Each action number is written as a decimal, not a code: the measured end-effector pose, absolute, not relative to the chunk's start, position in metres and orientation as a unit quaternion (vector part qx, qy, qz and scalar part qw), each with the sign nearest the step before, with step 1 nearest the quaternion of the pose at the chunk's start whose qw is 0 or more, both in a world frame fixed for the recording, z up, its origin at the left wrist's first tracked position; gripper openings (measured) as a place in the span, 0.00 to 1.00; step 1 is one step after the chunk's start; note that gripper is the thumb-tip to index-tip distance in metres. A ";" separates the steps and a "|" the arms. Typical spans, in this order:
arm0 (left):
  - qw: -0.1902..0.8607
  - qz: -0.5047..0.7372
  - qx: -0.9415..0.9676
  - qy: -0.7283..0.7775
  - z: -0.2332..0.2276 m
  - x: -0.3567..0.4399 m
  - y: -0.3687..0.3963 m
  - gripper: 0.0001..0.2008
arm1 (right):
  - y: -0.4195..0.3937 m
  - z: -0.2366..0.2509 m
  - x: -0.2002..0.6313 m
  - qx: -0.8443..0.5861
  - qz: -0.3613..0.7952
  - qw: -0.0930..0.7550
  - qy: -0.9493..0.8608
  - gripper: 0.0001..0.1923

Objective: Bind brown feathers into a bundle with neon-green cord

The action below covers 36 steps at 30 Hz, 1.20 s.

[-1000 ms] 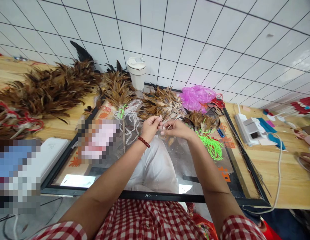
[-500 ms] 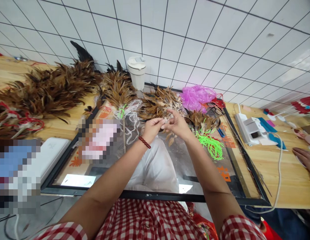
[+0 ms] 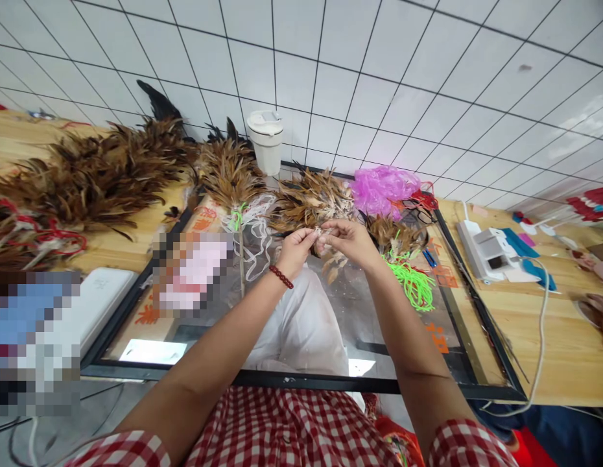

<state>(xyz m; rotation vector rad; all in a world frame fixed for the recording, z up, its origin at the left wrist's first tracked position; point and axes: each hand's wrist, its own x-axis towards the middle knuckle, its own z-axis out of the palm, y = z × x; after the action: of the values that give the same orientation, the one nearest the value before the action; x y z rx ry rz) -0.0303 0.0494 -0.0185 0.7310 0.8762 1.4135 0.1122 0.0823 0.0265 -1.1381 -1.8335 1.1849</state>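
My left hand [image 3: 295,250] and my right hand [image 3: 349,241] meet above a glass panel in a black frame [image 3: 292,381]. Together they pinch a small bunch of brown feathers [image 3: 334,264] by its pale quill ends, and the feather tips hang down below my fingers. A red bead bracelet [image 3: 281,276] circles my left wrist. Just behind my hands lies a loose pile of brown feathers [image 3: 308,201]. Neon green cords [image 3: 413,284] lie to the right of my right hand.
More feather bundles [image 3: 97,172] cover the wooden table at left. A white lidded cup [image 3: 266,139] stands by the tiled wall. A pink plastic bag [image 3: 383,189], a white power strip [image 3: 486,256] with cable, and another person's hand [image 3: 600,311] lie at right.
My hands rose toward the feather pile and then settled a little lower. They stay joined on the small feather bunch. The other person's hand at right drew back toward the edge.
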 end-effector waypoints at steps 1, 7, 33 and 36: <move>0.606 0.614 0.327 0.386 -0.019 -0.030 0.049 0.15 | 0.083 0.027 0.112 -0.430 0.453 0.339 -0.704 0.20; 0.576 0.621 0.338 0.411 -0.017 -0.030 0.049 0.15 | 0.082 0.026 0.108 -0.415 0.448 0.356 -0.708 0.12; 0.668 0.574 0.298 0.367 -0.013 -0.035 0.046 0.17 | 0.098 0.025 0.137 -0.477 0.251 0.323 -0.778 0.08; 0.669 0.578 0.280 0.373 -0.012 -0.034 0.046 0.17 | 0.099 0.030 0.148 -0.457 0.176 0.215 -0.845 0.11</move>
<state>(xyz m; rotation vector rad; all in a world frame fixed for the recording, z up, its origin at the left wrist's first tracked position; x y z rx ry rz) -0.0343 0.0462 -0.0123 0.6318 0.8418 1.3033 0.1480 0.0989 0.0305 -1.2660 -2.3431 0.4869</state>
